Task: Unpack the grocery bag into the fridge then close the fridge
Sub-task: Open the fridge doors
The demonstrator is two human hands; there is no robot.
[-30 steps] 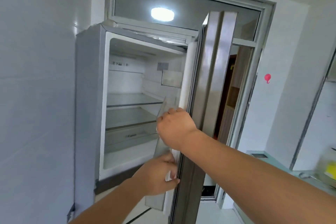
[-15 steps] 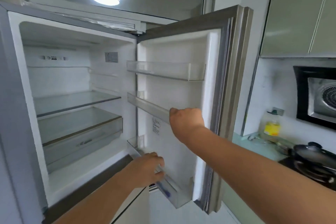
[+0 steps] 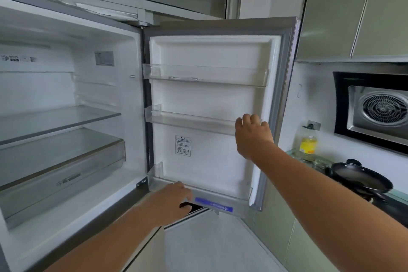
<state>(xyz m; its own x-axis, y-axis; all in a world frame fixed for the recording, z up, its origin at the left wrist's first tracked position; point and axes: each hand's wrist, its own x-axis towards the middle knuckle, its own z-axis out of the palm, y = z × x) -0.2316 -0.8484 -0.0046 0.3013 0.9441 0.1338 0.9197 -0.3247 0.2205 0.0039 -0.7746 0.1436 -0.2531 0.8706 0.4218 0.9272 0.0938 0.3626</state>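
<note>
The fridge (image 3: 66, 86) stands open with bare glass shelves (image 3: 55, 117) and a drawer (image 3: 66, 174) inside. Its door (image 3: 209, 99) is swung wide to the right, showing three clear door racks with nothing in them. My right hand (image 3: 252, 134) grips the right end of the middle door rack (image 3: 189, 120), near the door's outer edge. My left hand (image 3: 170, 202) rests on the front rim of the bottom door rack (image 3: 220, 200), fingers curled over it. No grocery bag is in view.
To the right, a counter holds a yellow oil bottle (image 3: 308, 142) and a black pan (image 3: 359, 175) on the stove. A range hood (image 3: 375, 110) and grey wall cabinets (image 3: 353, 11) hang above. White floor tiles (image 3: 209, 245) lie below the door.
The fridge door has swung from nearly edge-on to fully open to the right. Both hands stayed on it, the right sliding toward the outer end of the middle rack.
</note>
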